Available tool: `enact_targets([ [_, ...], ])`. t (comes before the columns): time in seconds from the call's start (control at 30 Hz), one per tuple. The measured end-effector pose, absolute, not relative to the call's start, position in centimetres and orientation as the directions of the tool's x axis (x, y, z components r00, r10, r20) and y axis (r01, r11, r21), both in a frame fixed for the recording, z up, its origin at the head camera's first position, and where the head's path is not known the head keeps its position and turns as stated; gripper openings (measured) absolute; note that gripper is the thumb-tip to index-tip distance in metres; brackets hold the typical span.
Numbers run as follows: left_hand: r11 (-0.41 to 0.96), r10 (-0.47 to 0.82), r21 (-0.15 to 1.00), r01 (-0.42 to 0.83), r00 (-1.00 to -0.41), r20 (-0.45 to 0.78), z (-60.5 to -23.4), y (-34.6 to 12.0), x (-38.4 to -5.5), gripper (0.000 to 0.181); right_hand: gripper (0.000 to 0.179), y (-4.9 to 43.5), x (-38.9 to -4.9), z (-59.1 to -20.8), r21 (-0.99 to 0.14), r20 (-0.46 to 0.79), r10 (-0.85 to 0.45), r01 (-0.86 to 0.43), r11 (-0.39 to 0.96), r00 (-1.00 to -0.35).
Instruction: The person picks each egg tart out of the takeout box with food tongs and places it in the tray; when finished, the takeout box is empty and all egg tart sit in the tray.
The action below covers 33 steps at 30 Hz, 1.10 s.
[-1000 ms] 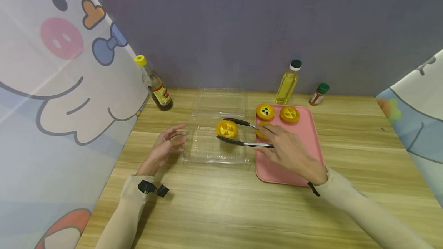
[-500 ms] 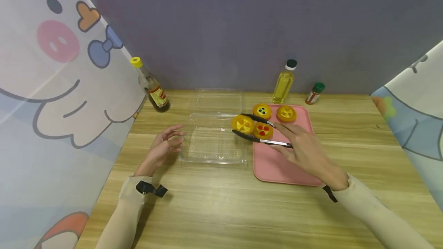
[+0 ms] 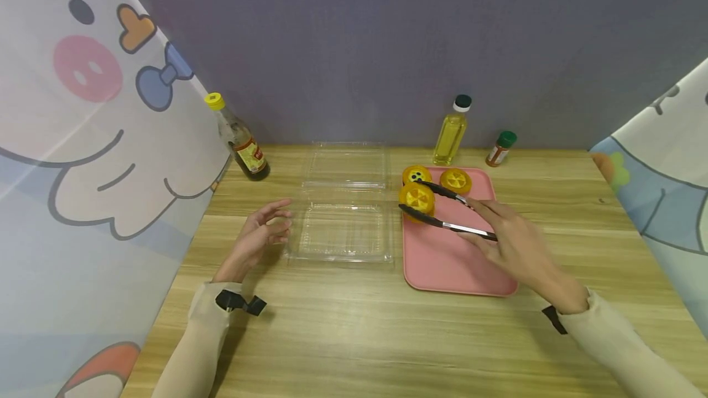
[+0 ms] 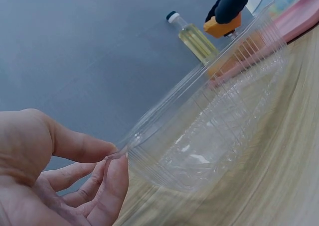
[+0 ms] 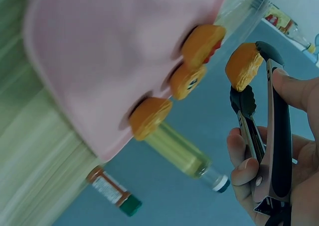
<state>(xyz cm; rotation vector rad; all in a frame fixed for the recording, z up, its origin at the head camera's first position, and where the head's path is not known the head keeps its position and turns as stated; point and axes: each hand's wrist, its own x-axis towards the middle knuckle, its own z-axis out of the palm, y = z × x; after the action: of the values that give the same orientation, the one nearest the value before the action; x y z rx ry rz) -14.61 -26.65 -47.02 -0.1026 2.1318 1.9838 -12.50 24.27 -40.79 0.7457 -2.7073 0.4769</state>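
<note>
My right hand [image 3: 514,244] grips black-tipped metal tongs [image 5: 279,131]. An egg tart [image 3: 417,198] with yellow wedge topping is clamped between their tips, held above the left edge of the pink tray [image 3: 459,269]. On that tray sit a tart with dark dots [image 5: 188,80], a second wedge-topped tart [image 3: 456,181] and a red-topped tart [image 5: 203,44], which the held tart mostly covers in the head view. My left hand [image 3: 259,235] pinches the rim of a clear plastic clamshell box [image 4: 199,141] between thumb and forefinger. The box lies with its lid [image 3: 345,166] folded back.
A sauce bottle with yellow cap [image 3: 240,140] stands at the back left. Behind the tray are an oil bottle [image 3: 450,134] and a green-capped spice jar [image 3: 500,148]. A grey wall [image 3: 354,48] closes off the table's far edge.
My right hand has moved right, carrying the tart in the tongs from above the clear box to above the tray. My left hand keeps its place at the box.
</note>
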Motion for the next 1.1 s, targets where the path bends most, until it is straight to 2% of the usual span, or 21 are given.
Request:
enact_targets([
  [0.33, 0.074, 0.116, 0.977, -0.198, -0.972, -0.206, -47.2, -26.9, -14.6, 0.062, 0.068, 26.9, -12.0, -41.7, -0.225, 0.376, -0.402, -0.503, 0.834, -0.835],
  [0.8, 0.063, 0.108, 0.977, -0.204, -0.972, -0.210, -47.2, -27.1, -14.7, 0.062, 0.067, 29.0, -11.4, -42.4, -0.213, 0.300, -0.339, -0.409, 0.887, -0.892],
  [1.1, 0.055, 0.109, 0.977, -0.206, -0.971, -0.211, -47.2, -26.9, -14.8, 0.061, 0.065, 29.6, -11.6, -42.9, -0.202, 0.295, -0.356, -0.422, 0.884, -0.887],
])
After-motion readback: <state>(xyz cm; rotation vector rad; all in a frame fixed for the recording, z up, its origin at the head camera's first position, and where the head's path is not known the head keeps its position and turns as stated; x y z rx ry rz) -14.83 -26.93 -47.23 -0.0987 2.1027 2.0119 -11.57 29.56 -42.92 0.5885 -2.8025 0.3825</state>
